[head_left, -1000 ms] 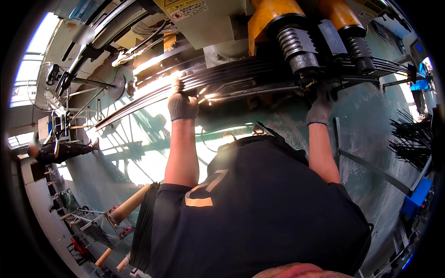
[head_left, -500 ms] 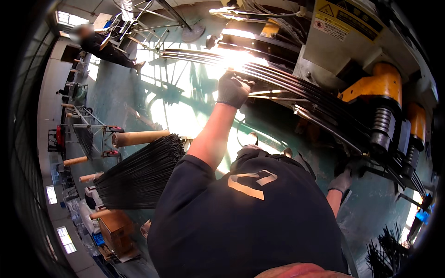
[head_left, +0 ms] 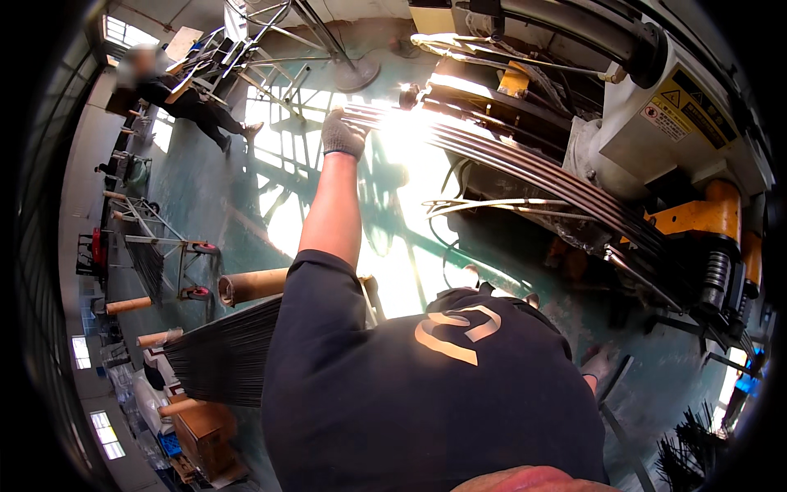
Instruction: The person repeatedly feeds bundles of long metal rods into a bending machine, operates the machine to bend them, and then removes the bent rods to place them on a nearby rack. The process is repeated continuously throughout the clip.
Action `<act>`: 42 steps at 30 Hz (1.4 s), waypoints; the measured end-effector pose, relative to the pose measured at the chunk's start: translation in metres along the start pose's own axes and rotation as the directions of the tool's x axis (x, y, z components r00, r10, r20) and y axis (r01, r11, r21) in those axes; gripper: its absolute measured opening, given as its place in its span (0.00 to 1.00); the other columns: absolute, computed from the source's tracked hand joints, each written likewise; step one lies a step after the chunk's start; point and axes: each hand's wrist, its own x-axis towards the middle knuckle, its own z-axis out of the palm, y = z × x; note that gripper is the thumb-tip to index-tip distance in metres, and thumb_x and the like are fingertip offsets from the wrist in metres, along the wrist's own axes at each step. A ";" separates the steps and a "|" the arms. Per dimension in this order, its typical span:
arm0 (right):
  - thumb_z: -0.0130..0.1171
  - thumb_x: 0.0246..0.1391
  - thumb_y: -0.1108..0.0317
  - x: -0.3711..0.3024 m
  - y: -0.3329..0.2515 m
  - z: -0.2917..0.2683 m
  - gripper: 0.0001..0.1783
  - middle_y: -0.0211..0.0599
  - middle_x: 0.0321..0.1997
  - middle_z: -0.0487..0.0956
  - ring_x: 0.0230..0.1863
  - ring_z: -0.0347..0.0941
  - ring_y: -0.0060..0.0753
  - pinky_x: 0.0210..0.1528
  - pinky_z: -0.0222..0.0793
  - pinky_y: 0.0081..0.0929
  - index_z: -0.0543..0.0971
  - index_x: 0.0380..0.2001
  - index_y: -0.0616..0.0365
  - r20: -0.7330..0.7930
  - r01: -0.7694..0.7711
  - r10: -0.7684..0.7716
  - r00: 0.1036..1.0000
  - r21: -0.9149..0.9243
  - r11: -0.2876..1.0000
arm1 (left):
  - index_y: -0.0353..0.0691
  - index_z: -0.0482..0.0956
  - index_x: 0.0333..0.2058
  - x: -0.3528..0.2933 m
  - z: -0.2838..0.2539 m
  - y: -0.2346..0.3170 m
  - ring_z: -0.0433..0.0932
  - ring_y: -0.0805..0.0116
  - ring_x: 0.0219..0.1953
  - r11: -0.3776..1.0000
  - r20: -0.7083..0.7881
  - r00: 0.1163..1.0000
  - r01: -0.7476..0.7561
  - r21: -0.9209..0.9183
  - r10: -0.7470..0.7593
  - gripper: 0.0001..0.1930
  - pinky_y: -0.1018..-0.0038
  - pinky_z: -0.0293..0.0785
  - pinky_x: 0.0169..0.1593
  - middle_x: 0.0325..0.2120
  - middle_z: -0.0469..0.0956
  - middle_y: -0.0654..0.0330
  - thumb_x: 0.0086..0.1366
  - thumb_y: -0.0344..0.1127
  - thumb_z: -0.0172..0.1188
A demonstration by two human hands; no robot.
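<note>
My left hand (head_left: 343,135), in a grey knit glove, reaches far forward with its fingers closed round the left ends of several long thin metal tubes (head_left: 525,157). Strong sunlight washes out part of the tubes beside the hand. From there they run side by side to the right, into the machine (head_left: 656,131). My right hand (head_left: 598,363), gloved too, hangs low on the right, below the machine and near a dark metal bar (head_left: 616,377). My body partly covers that hand, and its fingers are too unclear to read.
Yellow clamp parts with a coil spring (head_left: 715,275) stick out at the right. Behind my left elbow lies a bundle of black rods (head_left: 221,353) beside a cardboard tube (head_left: 250,287). Another person (head_left: 184,94) stands at the far left near metal frames. More black rods (head_left: 693,451) show lower right.
My left hand has shifted left along the tubes to their ends. My right hand has come back from the machine's underside toward my body. The whole view has swung a little left.
</note>
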 end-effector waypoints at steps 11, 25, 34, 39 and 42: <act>0.58 0.63 0.48 -0.012 0.027 0.008 0.23 0.33 0.23 0.76 0.22 0.70 0.29 0.25 0.65 0.28 0.77 0.24 0.57 0.094 -0.023 0.032 0.995 -0.100 0.995 | 0.33 0.69 0.61 0.072 -0.085 0.010 0.77 0.49 0.57 0.062 0.839 0.536 -0.838 0.542 -0.093 0.19 0.50 0.75 0.63 0.55 0.76 0.46 0.79 0.37 0.44; 0.63 0.57 0.62 -0.054 -0.036 0.068 0.13 0.34 0.28 0.81 0.24 0.76 0.23 0.27 0.74 0.22 0.81 0.31 0.63 0.281 0.167 -0.125 0.952 -0.133 0.977 | 0.41 0.68 0.63 0.027 -0.048 0.035 0.76 0.44 0.60 0.931 0.442 0.855 0.114 0.348 -0.270 0.20 0.43 0.75 0.63 0.57 0.76 0.45 0.76 0.38 0.53; 0.67 0.46 0.66 0.021 -0.005 0.063 0.10 0.52 0.36 0.84 0.34 0.83 0.51 0.38 0.79 0.46 0.83 0.34 0.56 0.776 0.723 -0.343 0.529 -0.624 -0.296 | 0.48 0.66 0.68 0.016 -0.035 0.037 0.76 0.47 0.62 0.857 0.413 0.830 0.142 0.495 -0.376 0.26 0.41 0.71 0.64 0.62 0.74 0.49 0.78 0.52 0.47; 0.63 0.48 0.65 0.008 -0.045 0.078 0.06 0.50 0.37 0.84 0.43 0.82 0.53 0.44 0.77 0.46 0.84 0.30 0.53 0.810 0.842 -0.387 0.440 -0.522 -0.136 | 0.36 0.66 0.67 0.037 -0.067 0.044 0.69 0.40 0.66 0.932 0.566 0.747 0.212 0.295 -0.349 0.35 0.38 0.63 0.69 0.65 0.69 0.41 0.76 0.60 0.46; 0.63 0.48 0.64 0.055 -0.040 0.067 0.06 0.51 0.37 0.84 0.41 0.82 0.52 0.43 0.77 0.46 0.83 0.27 0.54 0.828 0.809 -0.255 0.499 -0.551 -0.206 | 0.37 0.52 0.73 -0.012 -0.035 -0.002 0.63 0.41 0.71 0.987 0.056 0.998 0.026 0.156 -0.035 0.38 0.39 0.58 0.72 0.71 0.59 0.42 0.76 0.58 0.46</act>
